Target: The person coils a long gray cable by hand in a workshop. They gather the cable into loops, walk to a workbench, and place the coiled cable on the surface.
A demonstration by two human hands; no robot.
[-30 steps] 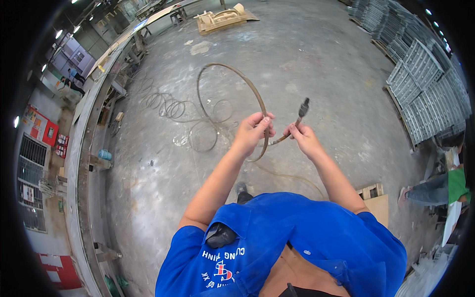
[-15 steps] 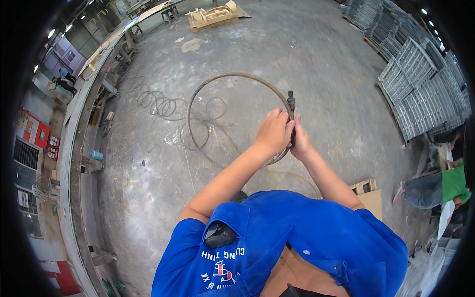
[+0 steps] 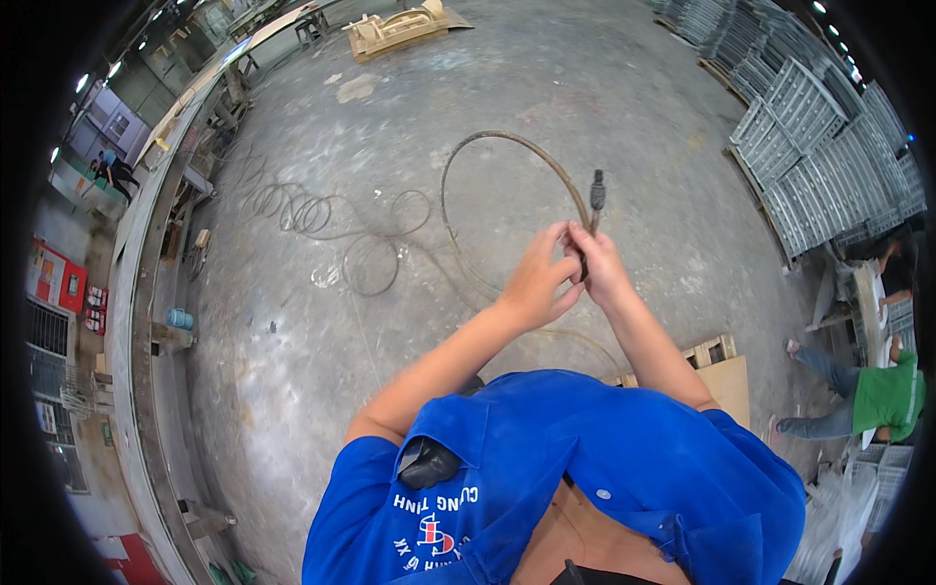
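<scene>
I see a scuffed grey floor [image 3: 292,331] on my feed, bearing hose loops [image 3: 398,264] at ten o'clock, a wooden board [image 3: 458,19] near twelve, pallets [image 3: 760,206] at two.

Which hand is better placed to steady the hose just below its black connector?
Likely the right hand: it grips the hose just below the black connector, whereas the left hand sits farther from that connector.

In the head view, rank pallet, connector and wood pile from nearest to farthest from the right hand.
1. Connector: just above the right hand.
2. Pallet: lower right, on the floor.
3. Wood pile: far across the floor, top.
</scene>
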